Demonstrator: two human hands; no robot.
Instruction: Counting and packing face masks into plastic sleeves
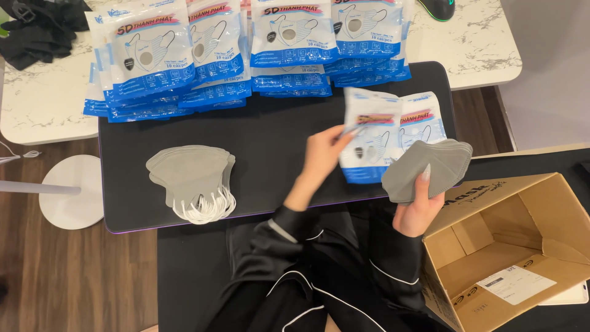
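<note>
My left hand pinches the top edge of a white and blue plastic mask pouch, lifted just above the black mat. My right hand grips a fanned stack of grey face masks by its lower edge, right beside the pouch. A second empty pouch lies behind the held one. Another stack of grey masks with white ear loops rests on the mat to the left.
Several filled blue and white mask packs lie in overlapping rows along the mat's far edge on a white marble table. An open cardboard box stands at lower right. Black items sit top left; a white stool base at left.
</note>
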